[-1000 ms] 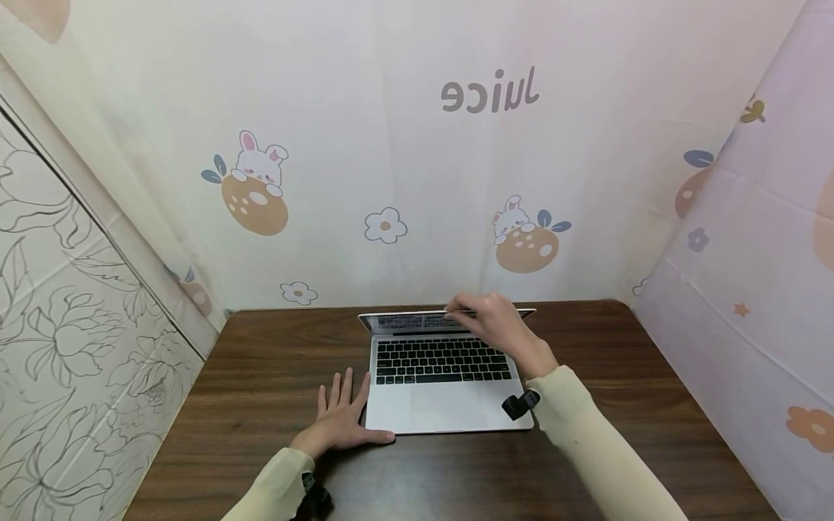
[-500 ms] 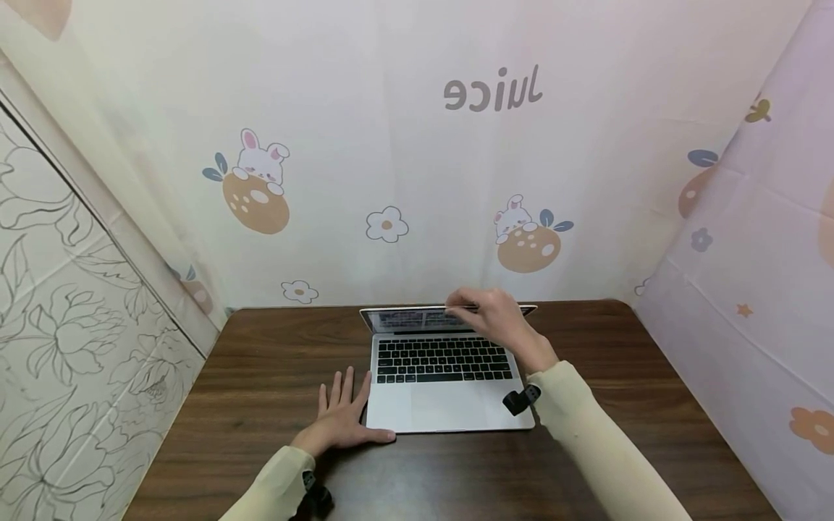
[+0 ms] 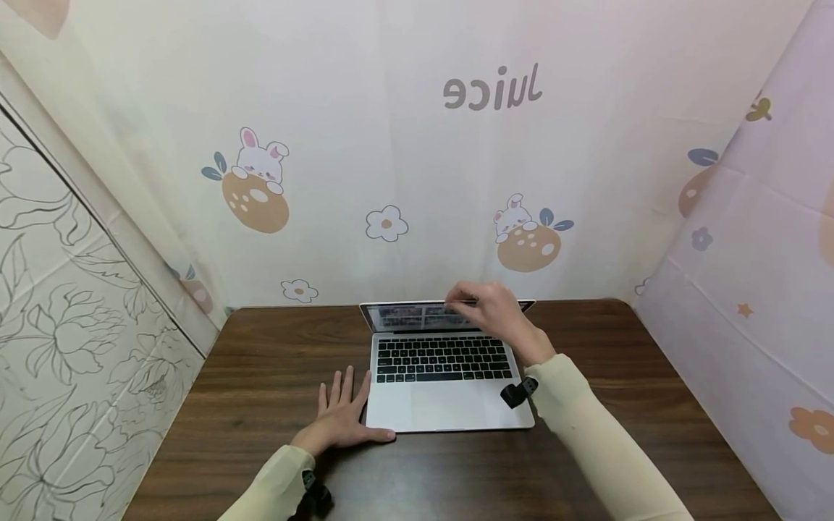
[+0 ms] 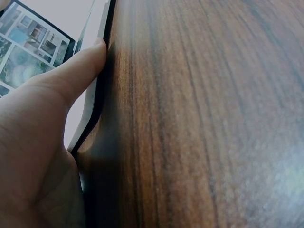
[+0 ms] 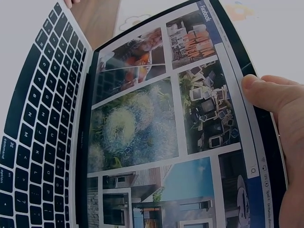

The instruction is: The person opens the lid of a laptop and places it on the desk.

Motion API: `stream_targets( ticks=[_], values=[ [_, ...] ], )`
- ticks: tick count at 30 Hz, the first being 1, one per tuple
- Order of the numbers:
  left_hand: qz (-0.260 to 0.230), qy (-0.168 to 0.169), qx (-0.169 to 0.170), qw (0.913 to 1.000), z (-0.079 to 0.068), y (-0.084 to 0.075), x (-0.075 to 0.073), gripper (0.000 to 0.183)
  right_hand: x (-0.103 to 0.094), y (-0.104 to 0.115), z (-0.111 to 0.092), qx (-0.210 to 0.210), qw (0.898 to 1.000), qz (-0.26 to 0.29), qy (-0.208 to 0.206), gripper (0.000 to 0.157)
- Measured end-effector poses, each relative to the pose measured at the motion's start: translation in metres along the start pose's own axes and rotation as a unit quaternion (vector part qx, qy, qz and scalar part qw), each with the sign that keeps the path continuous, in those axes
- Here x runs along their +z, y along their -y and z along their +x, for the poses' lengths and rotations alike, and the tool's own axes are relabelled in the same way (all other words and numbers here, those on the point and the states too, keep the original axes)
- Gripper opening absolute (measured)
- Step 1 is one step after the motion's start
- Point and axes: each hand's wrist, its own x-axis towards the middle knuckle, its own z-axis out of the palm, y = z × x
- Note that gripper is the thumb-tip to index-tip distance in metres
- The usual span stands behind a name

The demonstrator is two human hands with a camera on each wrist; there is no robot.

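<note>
A silver laptop [image 3: 449, 407] with black keys stands with its lid raised at the back of the wooden table. In the head view my right hand [image 3: 491, 311] grips the lid's top edge right of its middle. Its thumb [image 5: 263, 92] lies on the screen side in the right wrist view, and the other fingers are mostly hidden behind the lid. The lit screen [image 5: 156, 118] shows a page of pictures. My left hand [image 3: 339, 423] lies with spread fingers at the laptop's front left corner. Its thumb [image 4: 88, 61] rests along the front edge in the left wrist view.
The dark wooden table [image 3: 274, 383] extends left, right and in front of the laptop. A pale curtain [image 3: 391, 145] printed with rabbits and flowers hangs right behind the table. Further printed cloth [image 3: 749, 253] closes off the right side, and a line-drawn flower panel [image 3: 72, 362] the left.
The lid has tilted slightly farther back, so more of the screen shows in the head view. My right hand has risen a little with it. The left hand has stayed put.
</note>
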Motion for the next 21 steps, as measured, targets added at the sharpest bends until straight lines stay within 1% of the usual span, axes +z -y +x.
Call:
stream_targets(
  ticks=[7,14,21],
  values=[
    [-0.003,-0.002,0.0,1.0,-0.0004,-0.0006,-0.0003,0.139,-0.0007,-0.0019,0.0019,0.006,1.0,-0.001,0.008,0.008],
    [-0.004,-0.003,0.001,1.0,-0.0004,0.0005,0.0009,0.14,-0.0014,-0.0029,0.0055,0.003,1.0,-0.003,0.012,0.007],
    [-0.003,-0.005,0.003,1.0,-0.0002,-0.0001,0.0004,0.139,-0.0019,-0.005,0.0084,0.013,1.0,-0.004,0.011,0.007]
  ],
)
